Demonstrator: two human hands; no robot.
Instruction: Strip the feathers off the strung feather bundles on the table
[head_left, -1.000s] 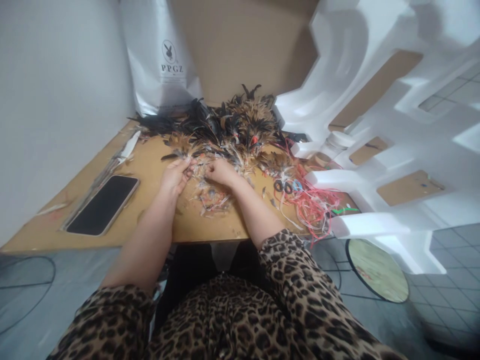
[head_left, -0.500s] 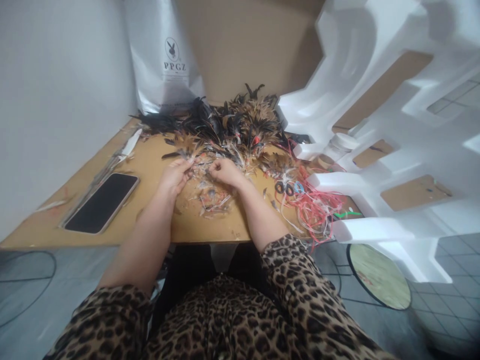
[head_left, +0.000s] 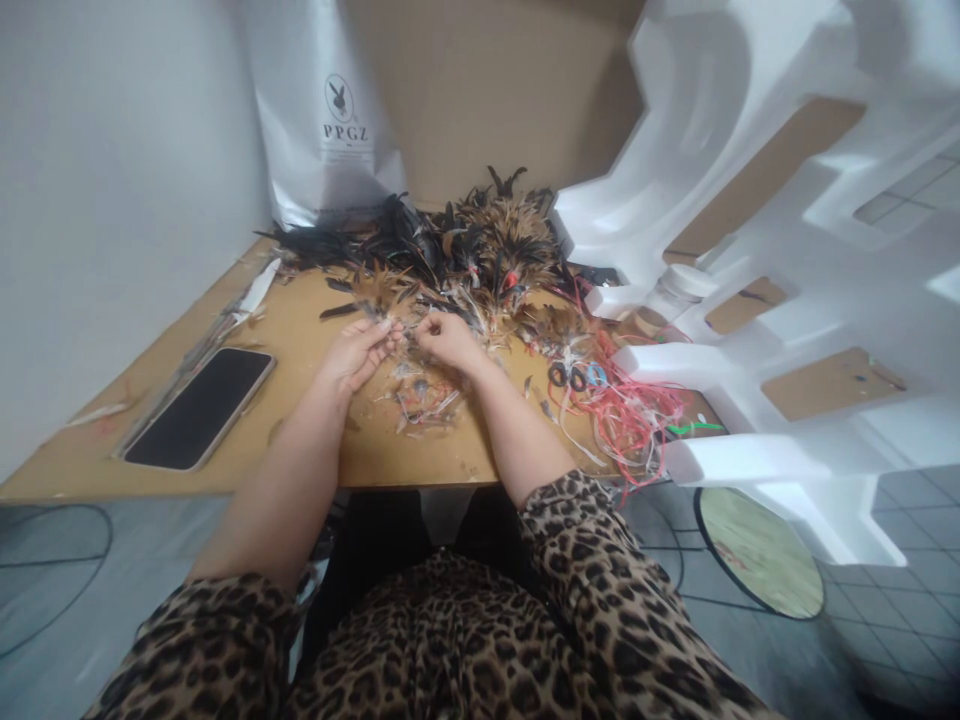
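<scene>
My left hand [head_left: 360, 352] pinches the base of a small bunch of brown feathers [head_left: 381, 290], whose tips fan out away from me. Close to its right, my right hand [head_left: 448, 340] is closed, thumb and finger pressed together; what they hold, if anything, is too small to make out. Both hands hover just over the yellow-brown tabletop [head_left: 300, 410]. Below them lies a litter of feather scraps and bits of string [head_left: 427, 400]. Behind them spreads a large heap of black and brown feathers [head_left: 510, 230].
A phone [head_left: 201, 408] lies at the left beside a white feather [head_left: 260, 287]. Tangled pink string [head_left: 637, 410] and small black rings [head_left: 566, 376] are at the right. White foam packing [head_left: 750, 380] stands along the right edge; a silver bag [head_left: 322, 130] stands at the back.
My left hand has turned slightly and moved a little to the right, bringing the feather bunch nearer my right hand. The right hand has barely shifted.
</scene>
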